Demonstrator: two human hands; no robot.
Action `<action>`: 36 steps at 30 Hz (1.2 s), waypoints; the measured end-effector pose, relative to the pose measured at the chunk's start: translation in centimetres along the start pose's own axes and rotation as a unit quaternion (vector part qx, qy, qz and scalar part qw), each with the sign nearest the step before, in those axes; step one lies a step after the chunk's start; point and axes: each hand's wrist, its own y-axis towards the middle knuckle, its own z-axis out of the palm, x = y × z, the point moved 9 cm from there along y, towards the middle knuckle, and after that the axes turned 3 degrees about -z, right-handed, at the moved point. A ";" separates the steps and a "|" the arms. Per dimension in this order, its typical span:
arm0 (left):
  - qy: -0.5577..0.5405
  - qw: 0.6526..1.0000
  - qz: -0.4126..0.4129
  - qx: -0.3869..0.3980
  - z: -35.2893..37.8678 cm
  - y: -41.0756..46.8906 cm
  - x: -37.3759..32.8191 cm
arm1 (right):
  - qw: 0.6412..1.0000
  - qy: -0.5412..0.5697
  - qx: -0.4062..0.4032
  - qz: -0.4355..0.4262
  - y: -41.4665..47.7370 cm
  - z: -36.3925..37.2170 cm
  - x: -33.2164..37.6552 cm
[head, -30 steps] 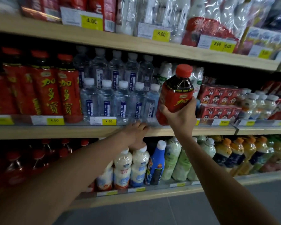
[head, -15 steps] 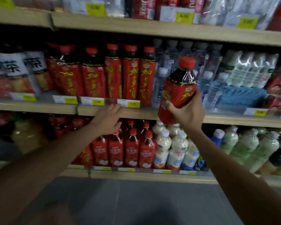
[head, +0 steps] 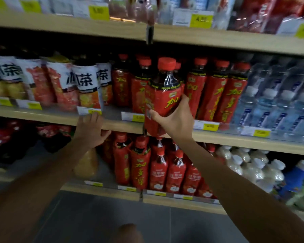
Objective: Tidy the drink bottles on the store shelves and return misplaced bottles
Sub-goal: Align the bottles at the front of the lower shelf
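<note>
As the middle shelf (head: 42, 115) is read from nine o'clock, white-labelled tea bottles (head: 85, 85) are met first. The left hand (head: 90, 131) is laid on the shelf lip, fingers loose and spread, nothing held. At twelve o'clock of the right hand (head: 175, 124), the red tea bottle (head: 163, 99) is gripped upright, long axis vertical, directly before the matching red row (head: 218, 95). A push straight back is judged sufficient. Water bottles (head: 274, 109) are ranked at three o'clock.
</note>
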 end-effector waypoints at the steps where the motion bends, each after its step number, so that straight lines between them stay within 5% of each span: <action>1: -0.001 1.000 0.015 0.009 0.4 0.4 1.0 | 1.000 0.010 0.000 0.001 0.2 1.3 0.8; 13: -0.053 0.993 0.088 -0.065 2.1 1.2 3.1 | 0.994 0.080 -0.056 0.048 2.6 11.7 5.9; 36: -0.063 0.986 0.104 -0.112 1.9 1.0 3.8 | 0.986 -0.012 -0.128 0.102 3.6 18.1 8.0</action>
